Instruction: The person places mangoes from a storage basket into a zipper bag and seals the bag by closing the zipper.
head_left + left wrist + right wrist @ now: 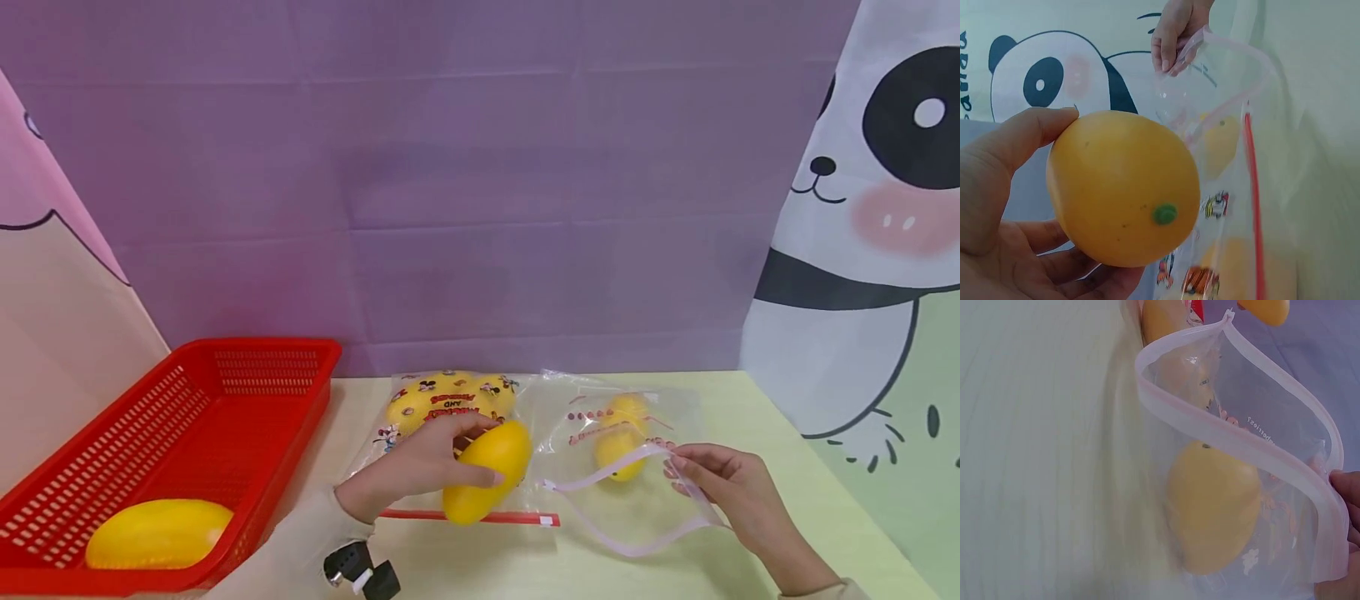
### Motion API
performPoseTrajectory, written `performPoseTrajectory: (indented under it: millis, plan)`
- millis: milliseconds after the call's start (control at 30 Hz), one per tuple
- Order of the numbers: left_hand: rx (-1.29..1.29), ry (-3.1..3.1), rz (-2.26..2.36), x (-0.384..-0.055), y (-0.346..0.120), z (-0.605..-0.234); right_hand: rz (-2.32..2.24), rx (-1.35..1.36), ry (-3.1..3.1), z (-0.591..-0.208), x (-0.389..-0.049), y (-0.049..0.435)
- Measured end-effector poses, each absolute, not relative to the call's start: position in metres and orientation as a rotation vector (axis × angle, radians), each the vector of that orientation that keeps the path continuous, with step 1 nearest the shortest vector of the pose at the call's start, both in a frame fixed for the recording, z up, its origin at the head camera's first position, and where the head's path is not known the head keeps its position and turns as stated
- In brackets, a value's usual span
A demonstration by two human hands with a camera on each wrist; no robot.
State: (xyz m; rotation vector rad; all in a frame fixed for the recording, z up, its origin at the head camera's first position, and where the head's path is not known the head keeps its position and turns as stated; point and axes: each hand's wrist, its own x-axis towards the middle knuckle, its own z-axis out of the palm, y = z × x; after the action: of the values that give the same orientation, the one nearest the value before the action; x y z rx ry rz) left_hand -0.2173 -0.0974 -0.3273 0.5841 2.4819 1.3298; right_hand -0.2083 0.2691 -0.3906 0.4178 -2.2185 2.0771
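Observation:
My left hand grips a yellow mango with a small green stem end, holding it in front of a red-zip plastic bag. My right hand pinches the pink rim of a clear zip bag, whose mouth gapes wide. Inside that bag lies another yellow mango, seen through the plastic. The red-zip bag, printed with cartoon figures, lies to the left with yellow fruit inside. In the left wrist view the held mango sits between thumb and fingers.
A red perforated basket stands at the left with one yellow fruit in its near end. The pale tabletop runs to a purple cloth backdrop. A panda-printed cloth hangs at the right.

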Motion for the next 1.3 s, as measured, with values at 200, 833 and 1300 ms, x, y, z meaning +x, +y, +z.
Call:
performPoseTrajectory:
  millis: [200, 833, 1300]
  plan:
    - [0.611, 2.393, 1.367, -0.213, -0.076, -0.332, 2.1, 0.459, -2.196, -0.391, -0.208, 0.269]
    - [0.697, 2.393, 1.35, -0.191, -0.022, -0.344, 2.124, 0.466, -2.187, -0.389, -0.208, 0.269]
    - [0.781, 2.471, 1.279, -0.18, 0.017, -0.356, 2.04, 0.355, -2.272, -0.388, -0.208, 0.269]
